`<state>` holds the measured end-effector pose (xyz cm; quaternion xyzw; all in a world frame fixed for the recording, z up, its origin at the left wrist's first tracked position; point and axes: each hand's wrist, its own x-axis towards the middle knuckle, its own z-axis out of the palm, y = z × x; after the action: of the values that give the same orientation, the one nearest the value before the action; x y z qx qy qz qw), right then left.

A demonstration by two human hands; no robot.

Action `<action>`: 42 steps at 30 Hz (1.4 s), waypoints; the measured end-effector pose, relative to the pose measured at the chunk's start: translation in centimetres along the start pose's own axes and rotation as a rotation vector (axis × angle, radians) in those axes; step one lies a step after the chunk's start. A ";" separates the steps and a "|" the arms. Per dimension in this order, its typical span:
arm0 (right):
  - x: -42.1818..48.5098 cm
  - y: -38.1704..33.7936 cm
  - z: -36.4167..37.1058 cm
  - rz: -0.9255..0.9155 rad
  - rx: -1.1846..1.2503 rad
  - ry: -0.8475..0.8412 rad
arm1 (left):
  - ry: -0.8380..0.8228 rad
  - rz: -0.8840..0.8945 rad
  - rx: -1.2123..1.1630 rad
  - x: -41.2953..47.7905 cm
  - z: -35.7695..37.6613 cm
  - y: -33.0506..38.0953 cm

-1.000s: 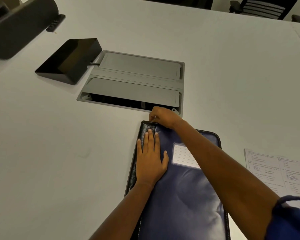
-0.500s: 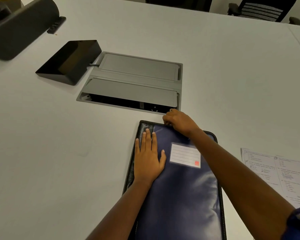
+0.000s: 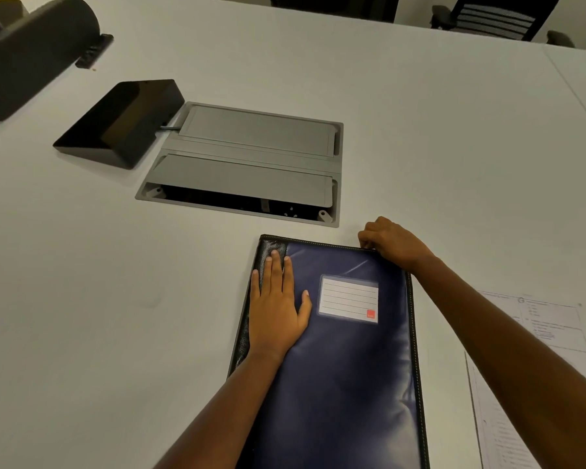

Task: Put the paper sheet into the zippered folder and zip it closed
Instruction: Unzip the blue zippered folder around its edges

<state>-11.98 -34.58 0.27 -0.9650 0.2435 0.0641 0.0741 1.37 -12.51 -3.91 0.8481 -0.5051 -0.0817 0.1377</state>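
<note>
Right hand [image 3: 391,243] now at folder [image 3: 345,367] far corner — zipper pull hidden, left hand [image 3: 276,311] flat

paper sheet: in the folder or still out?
Out. The paper sheet lies flat on the table, right of the folder, partly under the right forearm.

We see a glossy navy vinyl zippered folder [image 3: 352,367] with grained black leather-like spine, on a matt white table [image 3: 82,299].
</note>
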 end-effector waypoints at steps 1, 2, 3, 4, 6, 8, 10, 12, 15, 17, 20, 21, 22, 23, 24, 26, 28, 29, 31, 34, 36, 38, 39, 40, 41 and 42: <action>-0.4 0.3 0.0 0.011 -0.001 0.001 | 0.004 -0.001 -0.007 0.0 0.0 0.0; -0.7 0.5 0.0 0.022 -0.002 0.004 | 0.008 -0.002 -0.014 0.0 0.0 0.0; -0.9 0.7 -0.1 0.033 0.000 0.006 | 0.006 -0.002 -0.011 0.0 -0.1 0.0; -1.1 0.8 -0.1 0.043 0.006 0.009 | -0.001 0.000 0.001 0.0 -0.1 0.0; -1.2 0.8 0.0 0.065 0.029 0.012 | -0.011 0.001 0.015 0.0 -0.1 0.0; -1.0 0.8 0.0 0.107 0.095 -0.004 | -0.024 -0.009 0.015 0.1 -0.2 0.2; -0.6 0.7 -0.1 0.166 0.236 -0.030 | -0.048 -0.021 0.032 0.2 -0.3 0.6; -0.2 0.4 -0.2 0.213 0.405 -0.039 | -0.071 -0.011 0.046 0.2 -0.4 1.4; 0.3 -0.3 -0.3 0.225 0.539 -0.039 | -0.105 0.061 0.014 -0.1 -0.1 3.5; 0.6 -0.4 -0.4 0.205 0.536 -0.059 | -0.131 0.101 -0.016 -0.3 0.5 5.4; 0.5 0.0 -0.4 0.208 0.493 -0.060 | -0.150 0.155 -0.026 -0.8 1.3 7.6; 0.3 0.2 -0.3 0.210 0.486 -0.047 | -0.144 0.162 -0.028 -0.9 1.5 8.0; 0.1 0.3 -0.2 0.210 0.481 -0.029 | -0.129 0.163 -0.031 -1.0 1.6 8.2; -0.1 0.3 0.0 0.209 0.473 -0.009 | -0.110 0.162 -0.034 -1.1 1.7 8.3; -0.3 0.3 0.2 0.204 0.459 0.008 | -0.099 0.163 -0.037 -1.1 1.7 8.3; -0.3 0.4 0.5 0.183 0.424 0.025 | -0.104 0.167 -0.048 -1.1 1.7 8.1; -0.5 0.9 0.5 0.158 0.402 0.018 | -0.089 0.173 -0.050 -1.2 1.6 8.1; -0.7 1.3 0.4 0.146 0.396 0.014 | -0.082 0.172 -0.047 -1.2 1.5 8.2; -1.5 2.3 0.2 0.137 0.394 0.029 | -0.067 0.163 -0.029 -1.3 1.5 8.2; -2.9 3.7 0.3 0.155 0.406 0.048 | -0.049 0.172 -0.024 -1.2 1.9 8.1; -3.7 4.0 0.7 0.177 0.403 0.073 | -0.066 0.168 -0.026 -1.1 2.1 8.1; -4.4 3.9 1.2 0.202 0.409 0.115 | -0.053 0.158 -0.009 -1.2 2.0 8.1; -4.8 3.9 1.4 0.218 0.419 0.138 | -0.060 0.156 -0.007 -1.2 2.0 8.2; -5.2 3.8 1.6 0.235 0.433 0.160 | -0.067 0.157 -0.008 -1.2 2.1 8.2; -5.6 3.6 1.8 0.255 0.448 0.180 | -0.065 0.157 -0.010 -1.2 2.2 8.1; -6.1 3.4 2.0 0.280 0.463 0.200 | -0.058 0.156 -0.013 -1.2 2.3 8.1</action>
<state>-19.12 -34.33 -1.13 -0.8808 0.3887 -0.0789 0.2586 -6.58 -15.47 -3.55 0.8026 -0.5727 -0.0985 0.1348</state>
